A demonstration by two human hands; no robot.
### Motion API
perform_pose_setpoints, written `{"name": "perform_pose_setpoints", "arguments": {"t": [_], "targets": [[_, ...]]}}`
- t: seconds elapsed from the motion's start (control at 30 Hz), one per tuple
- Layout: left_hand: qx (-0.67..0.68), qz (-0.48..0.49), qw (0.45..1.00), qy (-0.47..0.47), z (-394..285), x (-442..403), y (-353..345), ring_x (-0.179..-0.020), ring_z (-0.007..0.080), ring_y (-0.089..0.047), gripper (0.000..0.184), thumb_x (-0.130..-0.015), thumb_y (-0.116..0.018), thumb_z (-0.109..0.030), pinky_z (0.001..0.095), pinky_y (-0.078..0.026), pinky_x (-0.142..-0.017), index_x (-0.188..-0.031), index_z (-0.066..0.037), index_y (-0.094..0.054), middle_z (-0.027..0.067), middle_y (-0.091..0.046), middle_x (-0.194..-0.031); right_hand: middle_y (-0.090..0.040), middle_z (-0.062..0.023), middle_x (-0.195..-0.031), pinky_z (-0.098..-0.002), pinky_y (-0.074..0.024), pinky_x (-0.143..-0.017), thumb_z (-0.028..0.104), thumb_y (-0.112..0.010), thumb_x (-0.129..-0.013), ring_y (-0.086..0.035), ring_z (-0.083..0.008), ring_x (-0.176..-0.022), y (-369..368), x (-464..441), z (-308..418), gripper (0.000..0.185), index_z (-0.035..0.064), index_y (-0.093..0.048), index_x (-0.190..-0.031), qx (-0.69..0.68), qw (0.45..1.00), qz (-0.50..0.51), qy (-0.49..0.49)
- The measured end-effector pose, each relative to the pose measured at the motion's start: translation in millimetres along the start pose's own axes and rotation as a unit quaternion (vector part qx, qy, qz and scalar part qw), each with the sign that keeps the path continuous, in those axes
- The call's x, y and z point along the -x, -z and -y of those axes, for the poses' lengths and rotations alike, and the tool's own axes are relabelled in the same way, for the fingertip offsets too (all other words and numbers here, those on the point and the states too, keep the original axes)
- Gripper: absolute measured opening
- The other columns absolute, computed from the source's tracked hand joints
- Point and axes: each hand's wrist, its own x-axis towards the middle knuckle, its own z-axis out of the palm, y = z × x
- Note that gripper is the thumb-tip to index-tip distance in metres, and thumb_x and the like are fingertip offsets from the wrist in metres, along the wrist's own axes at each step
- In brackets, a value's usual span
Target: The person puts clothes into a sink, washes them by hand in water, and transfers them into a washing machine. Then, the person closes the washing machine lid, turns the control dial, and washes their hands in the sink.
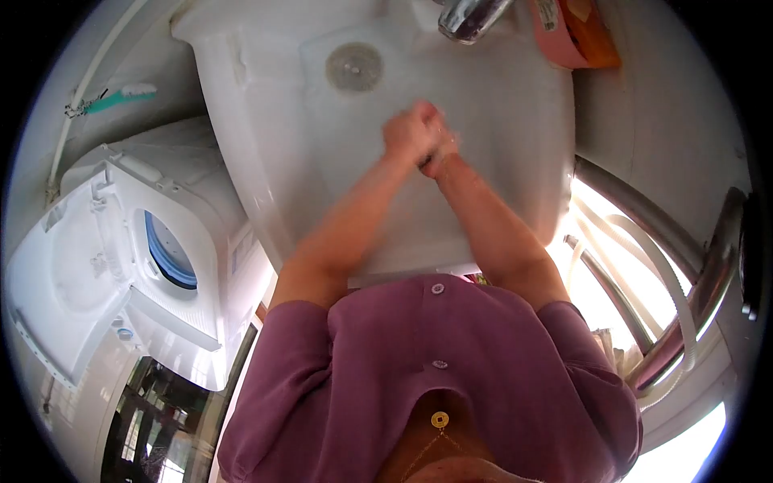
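Observation:
Over the white sink, my left hand and my right hand are pressed together, wrists drawn in close. Motion smears both hands, but their fingers look curled around each other. A small dark spot shows between them near the palms; its kind is too blurred to tell. Whatever else may lie between the palms is hidden. Beyond my hands, up and to the left, is the round drain in the basin floor. A chrome faucet juts over the basin at the top.
A pink-orange holder sits at the sink's upper right corner. On the left stands a white washing machine with its lid raised. A teal brush hangs by a pipe. Metal rails and a pale hose are at right.

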Motion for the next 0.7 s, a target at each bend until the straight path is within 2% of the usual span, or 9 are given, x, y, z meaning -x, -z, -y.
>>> {"name": "perform_pose_setpoints", "arguments": {"t": [0.03, 0.2, 0.27, 0.33, 0.43, 0.57, 0.63, 0.67, 0.7], "targets": [[-0.004, -0.033, 0.993, 0.117, 5, -21, 7, -0.069, 0.0357, -0.063, 0.019, -0.082, -0.062, -0.026, 0.0455, -0.048, -0.062, -0.093, -0.01, -0.061, 0.0144, -0.065, -0.074, -0.063, -0.0038, -0.089, -0.0331, -0.0507, -0.064, 0.04, -0.052, -0.092, -0.062, -0.0187, -0.074, 4, -8, -7, 0.029, 0.0132, -0.06, -0.101, 0.054, 0.999, -0.003, -0.008], [0.041, -0.029, 0.998, 0.027, -14, 4, 3, -0.074, 0.0341, -0.065, 0.02, -0.082, -0.061, -0.025, 0.0448, -0.049, -0.064, -0.099, -0.016, -0.061, 0.0124, -0.067, -0.081, -0.063, -0.0046, -0.095, -0.0331, -0.0497, -0.069, 0.037, -0.053, -0.09, -0.061, -0.0185, -0.082, 40, -34, 1, 0.032, 0.0113, -0.06, -0.108, 0.098, 0.986, 0.133, 0.019], [0.011, 0.003, 1.0, 0.005, 11, 23, -23, -0.076, 0.0362, -0.064, 0.022, -0.083, -0.06, -0.027, 0.045, -0.05, -0.065, -0.103, -0.017, -0.06, 0.013, -0.068, -0.082, -0.058, -0.001, -0.103, -0.0329, -0.0461, -0.084, 0.04, -0.048, -0.095, -0.055, -0.0172, -0.092, 89, -78, -18, 0.033, 0.0154, -0.054, -0.116, 0.266, 0.923, 0.215, 0.176], [-0.051, -0.009, 0.997, 0.065, 38, 14, -25, -0.078, 0.0384, -0.064, 0.024, -0.086, -0.057, -0.031, 0.0468, -0.05, -0.068, -0.103, -0.015, -0.06, 0.0168, -0.067, -0.083, -0.056, -0.0026, -0.107, -0.035, -0.0442, -0.087, 0.037, -0.052, -0.092, -0.053, -0.0184, -0.096, 47, -42, -3, 0.036, 0.0142, -0.05, -0.12, 0.154, 0.984, 0.078, 0.048], [-0.109, -0.042, 0.971, 0.207, 105, -25, 16, -0.086, 0.0402, -0.062, 0.029, -0.091, -0.051, -0.034, 0.0491, -0.049, -0.072, -0.108, -0.011, -0.059, 0.0204, -0.066, -0.089, -0.053, -0.0056, -0.116, -0.0422, -0.0408, -0.092, 0.038, -0.058, -0.089, -0.052, -0.0229, -0.1, 0, -3, 23, 0.048, 0.0133, -0.044, -0.127, 0.193, 0.97, 0.123, 0.077], [-0.173, -0.211, 0.95, 0.155, 136, 21, 13, -0.092, 0.0395, -0.06, 0.029, -0.09, -0.053, -0.028, 0.0479, -0.049, -0.076, -0.112, -0.009, -0.056, 0.0201, -0.065, -0.093, -0.051, -0.0086, -0.123, -0.0482, -0.0382, -0.094, 0.046, -0.057, -0.088, -0.051, -0.0286, -0.107, 45, -48, 18, 0.058, 0.0115, -0.042, -0.132, 0.158, 0.983, -0.016, 0.092], [-0.312, 0.182, 0.929, -0.076, 145, 49, 12, -0.096, 0.0384, -0.058, 0.027, -0.086, -0.055, -0.019, 0.0468, -0.048, -0.081, -0.111, -0.007, -0.058, 0.0184, -0.064, -0.098, -0.048, -0.0122, -0.129, -0.0509, -0.0362, -0.097, 0.049, -0.055, -0.088, -0.048, -0.0322, -0.114, 98, -96, 0, 0.066, 0.0086, -0.038, -0.137, 0.316, 0.944, -0.021, 0.089], [-0.311, 0.182, 0.93, -0.076, 143, 48, 15, -0.096, 0.0384, -0.058, 0.027, -0.086, -0.055, -0.019, 0.0468, -0.048, -0.081, -0.111, -0.007, -0.058, 0.0184, -0.064, -0.098, -0.046, -0.0134, -0.131, -0.0518, -0.0355, -0.098, 0.05, -0.055, -0.088, -0.047, -0.0334, -0.117, 100, -95, -2, 0.068, 0.0076, -0.037, -0.138, 0.367, 0.926, -0.023, 0.087], [-0.226, 0.155, 0.961, 0.047, 141, 43, 19, -0.095, 0.0385, -0.058, 0.027, -0.082, -0.056, -0.014, 0.0459, -0.048, -0.082, -0.109, -0.007, -0.059, 0.0172, -0.063, -0.099, -0.045, -0.0153, -0.132, -0.0517, -0.037, -0.097, 0.05, -0.054, -0.089, -0.046, -0.0339, -0.118, 99, -95, -8, 0.067, 0.0079, -0.037, -0.138, 0.304, 0.952, 0.002, 0.028]]}}
